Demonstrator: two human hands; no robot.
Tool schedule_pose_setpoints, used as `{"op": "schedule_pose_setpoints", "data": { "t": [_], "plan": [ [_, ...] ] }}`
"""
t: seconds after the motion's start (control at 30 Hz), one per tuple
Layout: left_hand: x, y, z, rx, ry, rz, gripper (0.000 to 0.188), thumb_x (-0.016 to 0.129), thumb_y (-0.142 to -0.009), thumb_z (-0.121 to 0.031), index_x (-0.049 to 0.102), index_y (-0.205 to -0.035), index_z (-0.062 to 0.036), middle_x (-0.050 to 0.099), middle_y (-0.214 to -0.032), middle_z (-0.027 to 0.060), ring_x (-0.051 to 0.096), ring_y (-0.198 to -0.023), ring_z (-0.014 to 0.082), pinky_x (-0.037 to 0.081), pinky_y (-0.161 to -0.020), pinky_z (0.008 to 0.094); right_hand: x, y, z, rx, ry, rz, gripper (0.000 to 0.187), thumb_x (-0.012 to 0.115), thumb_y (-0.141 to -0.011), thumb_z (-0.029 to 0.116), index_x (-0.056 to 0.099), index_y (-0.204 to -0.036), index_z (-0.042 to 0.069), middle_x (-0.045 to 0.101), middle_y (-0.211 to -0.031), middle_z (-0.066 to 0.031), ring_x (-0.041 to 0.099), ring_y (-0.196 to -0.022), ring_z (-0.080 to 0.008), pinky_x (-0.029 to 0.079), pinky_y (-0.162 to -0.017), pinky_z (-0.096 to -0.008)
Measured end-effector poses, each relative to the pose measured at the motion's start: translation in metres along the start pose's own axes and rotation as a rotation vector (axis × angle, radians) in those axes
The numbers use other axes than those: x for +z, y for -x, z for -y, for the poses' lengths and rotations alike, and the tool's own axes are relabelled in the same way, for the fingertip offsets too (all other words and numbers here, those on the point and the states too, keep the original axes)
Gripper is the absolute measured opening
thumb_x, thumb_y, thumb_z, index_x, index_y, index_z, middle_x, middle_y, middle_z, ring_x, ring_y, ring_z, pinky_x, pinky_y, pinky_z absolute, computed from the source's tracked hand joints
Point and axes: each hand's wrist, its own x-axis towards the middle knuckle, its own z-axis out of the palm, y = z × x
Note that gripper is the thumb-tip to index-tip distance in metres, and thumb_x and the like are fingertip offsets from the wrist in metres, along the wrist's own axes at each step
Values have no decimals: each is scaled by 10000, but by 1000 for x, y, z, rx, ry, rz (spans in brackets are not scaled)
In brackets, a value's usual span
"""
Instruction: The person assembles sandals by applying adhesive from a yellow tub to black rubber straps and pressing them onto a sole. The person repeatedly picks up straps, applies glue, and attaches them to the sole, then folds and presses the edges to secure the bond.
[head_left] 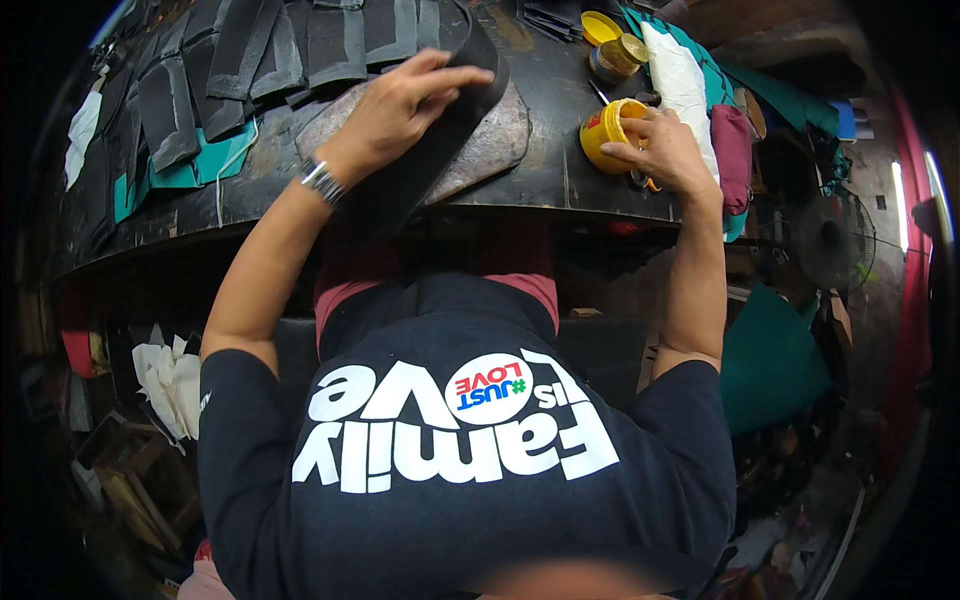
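Note:
My left hand (405, 110) is over the work surface with two fingers stretched along a long black strip (425, 165). The strip bends upward beside the fingers and hangs down past the table's near edge; the thumb side seems to pinch it. To the right, my right hand (668, 150) is closed at the rim of a yellow jar (597, 140), its thumb outside and its fingers by the mouth. The jar leans a little. Whether those fingers also hold a tool inside it is hidden. Beneath the strip lies a worn, stone-like slab (490, 150).
Several black pieces with greyish edges (280, 65) cover the table's far left, near green sheets (205, 160). Behind the yellow jar stand a glass jar (620, 58) and a yellow lid (600, 28). White cloth (680, 90) and a maroon roll (731, 160) lie at the right edge.

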Motion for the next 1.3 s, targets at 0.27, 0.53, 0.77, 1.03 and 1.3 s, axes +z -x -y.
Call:
{"op": "schedule_pose_setpoints", "data": {
  "t": [0.27, 0.53, 0.77, 1.03, 1.3],
  "plan": [
    [41, -29, 40, -169, -134, -93, 240, 723, -917, -184, 687, -1135, -89, 670, -1056, 109, 647, -912, 255, 524, -825, 353, 14, -9, 9, 98, 216, 83, 701, 629, -819, 740, 768, -1111, 119, 715, -1068, -141, 603, -1060, -312, 422, -917, -470],
    [36, -27, 42, -159, -140, 19, 249, 665, -927, -179, 710, -1142, -62, 652, -970, 116, 642, -934, 274, 506, -840, 376, -7, 22, 8, 486, 70, -85, 793, 371, -946, 763, 800, -861, 102, 712, -853, -185, 684, -803, -359, 549, -724, -445],
    [31, -25, 38, -169, -233, 103, 385, 654, -887, -165, 672, -1266, -103, 621, -1124, 122, 614, -1069, 310, 486, -982, 392, -76, 73, 51, 206, -277, -362, 538, 612, -942, 589, 797, -1025, 91, 663, -851, -116, 663, -731, -286, 521, -712, -426],
    [33, -22, 42, -186, -241, 81, 411, 644, -889, -228, 673, -1294, -164, 629, -1169, 109, 621, -1105, 297, 498, -983, 420, 40, -37, 102, -276, -660, -643, 469, 499, -1022, 542, 773, -1175, 192, 607, -1330, -189, 445, -1332, -355, 308, -1124, -476],
    [35, -21, 43, -209, -270, 92, 433, 670, -895, -202, 653, -1327, -187, 623, -1188, 97, 623, -1109, 288, 502, -982, 403, 82, -68, 104, -151, -607, -479, 604, 294, -1026, 661, 735, -1240, 307, 477, -1522, -159, 220, -1507, -395, 62, -1163, -697]
  ]
}}
